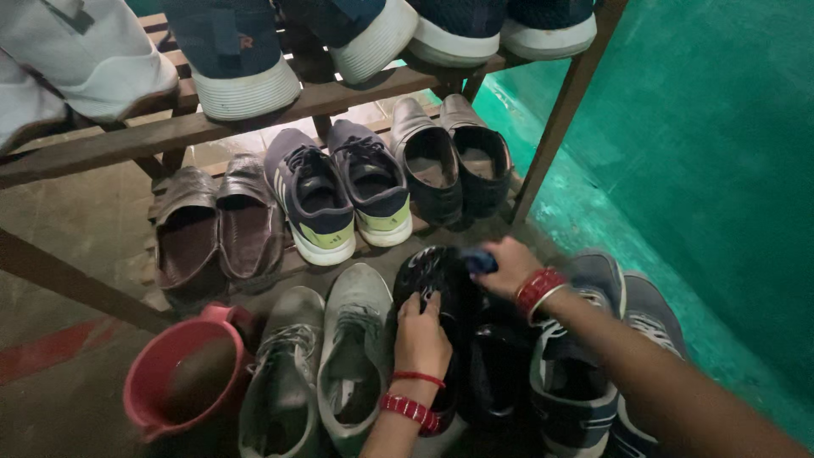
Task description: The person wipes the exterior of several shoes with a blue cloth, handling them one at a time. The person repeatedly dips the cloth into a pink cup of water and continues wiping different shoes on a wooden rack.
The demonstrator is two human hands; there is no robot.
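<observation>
The left hand (421, 337) is gripping a black shoe (437, 280) on the floor while the right hand (509, 265) is pinching a dark cloth (478, 260); the nearby pink jug (182, 380) could be getting knocked, I judge.

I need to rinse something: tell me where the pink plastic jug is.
The pink plastic jug stands on the floor at lower left in the head view, beside the pale grey sneakers, below the brown loafers.

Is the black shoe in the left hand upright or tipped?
Tipped: the black shoe is tilted up by the left hand, its upper facing the camera.
</observation>
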